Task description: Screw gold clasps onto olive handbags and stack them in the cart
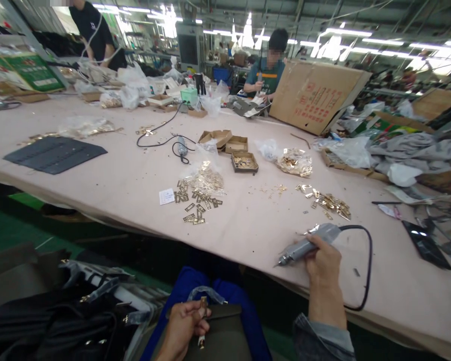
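Note:
My right hand (pixel 325 263) is wrapped round a grey electric screwdriver (pixel 304 248) at the table's front edge. The tool's bit points left, and a black cord runs from its rear end. Below the table, my left hand (pixel 184 326) is closed, pinching a small gold metal fitting (pixel 203 302) over an olive-brown bag (pixel 229 331) on my lap. Clear plastic wraps the bag's handle (pixel 206 290). A second gold piece (pixel 201 343) shows just under my fingers. How the fitting joins the bag is hidden by my hand.
Flat metal plates (pixel 199 200) and gold pieces (pixel 332 204) lie in piles on the table (pixel 248 225). Small cardboard trays (pixel 244 162), another screwdriver (pixel 182 145) and a phone (pixel 426 244) are there too. Dark bags (pixel 60 321) are stacked left. A co-worker (pixel 265 75) sits opposite.

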`<control>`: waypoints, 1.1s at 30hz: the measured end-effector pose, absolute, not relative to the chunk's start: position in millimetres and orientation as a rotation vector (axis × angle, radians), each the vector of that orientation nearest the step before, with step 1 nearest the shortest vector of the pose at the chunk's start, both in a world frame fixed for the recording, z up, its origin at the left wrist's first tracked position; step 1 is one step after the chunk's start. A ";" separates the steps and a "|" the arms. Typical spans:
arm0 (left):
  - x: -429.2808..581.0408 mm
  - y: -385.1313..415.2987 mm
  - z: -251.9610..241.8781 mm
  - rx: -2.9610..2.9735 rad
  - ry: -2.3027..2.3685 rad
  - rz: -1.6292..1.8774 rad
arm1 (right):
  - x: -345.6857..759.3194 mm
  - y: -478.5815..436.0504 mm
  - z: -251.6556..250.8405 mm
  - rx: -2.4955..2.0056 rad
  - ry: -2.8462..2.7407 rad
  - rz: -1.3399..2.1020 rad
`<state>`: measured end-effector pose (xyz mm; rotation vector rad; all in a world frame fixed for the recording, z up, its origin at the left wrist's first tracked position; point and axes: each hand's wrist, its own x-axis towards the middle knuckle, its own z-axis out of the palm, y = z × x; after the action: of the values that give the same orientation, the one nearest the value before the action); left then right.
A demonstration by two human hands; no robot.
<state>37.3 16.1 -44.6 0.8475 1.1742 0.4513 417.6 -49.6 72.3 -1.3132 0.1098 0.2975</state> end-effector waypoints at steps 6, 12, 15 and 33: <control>34.1 17.6 -56.2 0.875 1.154 0.421 | 408.9 -44.0 73.2 -0.923 0.078 0.617; 34.0 19.7 -63.2 0.867 1.150 0.403 | 410.5 -24.5 71.5 -0.878 0.071 0.597; 35.3 19.6 -58.0 0.880 1.158 0.407 | 409.0 -9.4 73.0 -0.801 0.049 0.581; 38.1 22.6 -54.1 0.853 1.154 0.379 | 413.9 16.9 69.0 -0.851 0.029 0.471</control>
<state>38.1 22.6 -54.1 0.8535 1.1543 0.3791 413.9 16.9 69.0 -0.8510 0.0294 0.4710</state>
